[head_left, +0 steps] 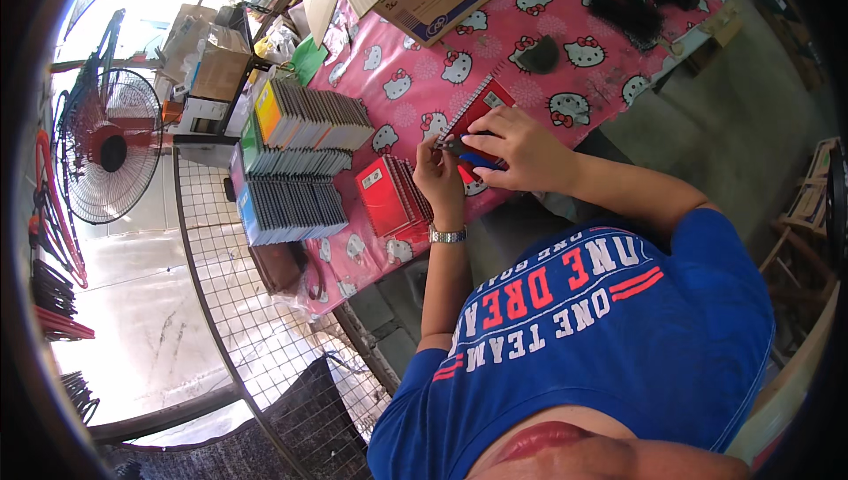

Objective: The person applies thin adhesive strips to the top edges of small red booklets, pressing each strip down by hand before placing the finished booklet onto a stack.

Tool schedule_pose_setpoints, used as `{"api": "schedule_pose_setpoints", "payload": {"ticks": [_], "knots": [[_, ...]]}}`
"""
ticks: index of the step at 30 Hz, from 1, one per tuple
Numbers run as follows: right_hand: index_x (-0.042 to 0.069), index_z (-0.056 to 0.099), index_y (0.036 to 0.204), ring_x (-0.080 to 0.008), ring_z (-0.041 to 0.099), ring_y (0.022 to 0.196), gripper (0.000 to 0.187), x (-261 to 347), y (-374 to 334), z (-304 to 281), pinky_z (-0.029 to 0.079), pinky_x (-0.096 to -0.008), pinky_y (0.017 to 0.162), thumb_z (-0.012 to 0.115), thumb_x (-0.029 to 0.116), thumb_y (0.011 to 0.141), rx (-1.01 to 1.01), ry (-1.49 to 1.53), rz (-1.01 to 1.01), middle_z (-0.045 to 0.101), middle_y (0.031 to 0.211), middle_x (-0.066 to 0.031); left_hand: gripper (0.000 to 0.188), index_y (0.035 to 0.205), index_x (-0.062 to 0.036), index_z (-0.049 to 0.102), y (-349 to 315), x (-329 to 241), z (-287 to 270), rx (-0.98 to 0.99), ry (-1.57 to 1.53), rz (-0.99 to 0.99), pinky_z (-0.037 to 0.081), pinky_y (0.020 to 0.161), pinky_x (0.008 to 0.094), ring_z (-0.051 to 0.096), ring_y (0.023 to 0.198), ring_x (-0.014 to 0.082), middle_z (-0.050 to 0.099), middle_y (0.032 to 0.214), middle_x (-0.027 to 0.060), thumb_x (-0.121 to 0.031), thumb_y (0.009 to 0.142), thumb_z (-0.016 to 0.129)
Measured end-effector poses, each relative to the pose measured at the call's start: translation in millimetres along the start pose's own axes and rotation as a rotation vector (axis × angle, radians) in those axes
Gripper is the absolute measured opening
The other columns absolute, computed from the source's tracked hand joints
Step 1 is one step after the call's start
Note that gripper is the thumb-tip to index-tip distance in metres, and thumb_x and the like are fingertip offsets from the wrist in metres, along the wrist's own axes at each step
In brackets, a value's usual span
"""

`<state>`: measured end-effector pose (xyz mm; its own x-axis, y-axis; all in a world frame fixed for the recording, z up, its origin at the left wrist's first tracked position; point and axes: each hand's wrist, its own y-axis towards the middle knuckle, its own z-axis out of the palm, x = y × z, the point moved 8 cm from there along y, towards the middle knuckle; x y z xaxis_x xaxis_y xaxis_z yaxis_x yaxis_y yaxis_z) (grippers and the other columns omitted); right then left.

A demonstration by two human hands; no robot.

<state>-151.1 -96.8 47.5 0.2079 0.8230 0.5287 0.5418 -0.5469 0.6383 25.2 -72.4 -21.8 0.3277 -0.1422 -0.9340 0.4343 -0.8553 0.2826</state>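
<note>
A red spiral notebook [478, 107] lies on the pink patterned tablecloth, its coil along the left edge. My right hand [530, 151] is closed around a small pair of pliers with blue handles [480, 161], over the near part of the notebook. The dark jaws of the pliers point left, to the near end of the coil. There my left hand [435, 174] pinches the notebook's coil end between the fingertips; the exact grip is partly hidden. Just left of that hand sits a pile of red spiral notebooks [385, 196].
Rows of yellow, green and blue spiral notebooks [291, 212] stand at the table's left. An open cardboard box [442, 3] is at the back. Farther right lie a dark rounded piece [540, 56] and black bristly things [625, 14]. A fan [111, 151] stands far left.
</note>
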Motion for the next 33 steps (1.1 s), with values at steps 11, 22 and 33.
{"api": "schedule_pose_setpoints", "payload": {"ticks": [11, 22, 33], "knots": [[0.001, 0.065, 0.109, -0.0307, 0.056, 0.103, 0.044, 7.5, -8.9, -0.3, 0.045, -0.0445, 0.093, 0.075, 0.024, 0.072, -0.036, -0.009, 0.058, 0.06, 0.108, -0.0114, 0.014, 0.103, 0.0077, 0.064, -6.7, 0.5, 2.9, -0.03, -0.02, 0.038, 0.055, 0.073, 0.0252, 0.066, 0.083, 0.0105, 0.07, 0.09, 0.009, 0.009, 0.091, 0.057], [0.0, 0.066, 0.11, -0.0226, 0.06, 0.101, 0.034, -21.4, -11.1, 22.9, 0.047, -0.0375, 0.091, 0.07, 0.019, 0.082, 0.191, 0.537, 0.459, 0.064, 0.103, -0.0111, 0.015, 0.1, 0.0047, 0.067, -10.8, -3.0, -7.8, -0.158, 0.048, 0.161, 0.056, 0.066, 0.0264, 0.068, 0.076, 0.014, 0.07, 0.093, 0.0114, 0.008, 0.086, 0.062], [0.007, 0.066, 0.111, -0.0325, 0.061, 0.1, 0.039, -160.2, -75.1, -39.5, 0.049, -0.0402, 0.09, 0.075, 0.021, 0.075, -0.057, 0.132, 0.586, 0.063, 0.105, -0.0161, 0.017, 0.092, -0.0044, 0.064, 33.4, -157.5, -103.2, -0.128, 0.997, 0.575, 0.039, 0.076, 0.0459, 0.055, 0.081, 0.0339, 0.063, 0.09, 0.0141, -0.015, 0.082, 0.055]]}}
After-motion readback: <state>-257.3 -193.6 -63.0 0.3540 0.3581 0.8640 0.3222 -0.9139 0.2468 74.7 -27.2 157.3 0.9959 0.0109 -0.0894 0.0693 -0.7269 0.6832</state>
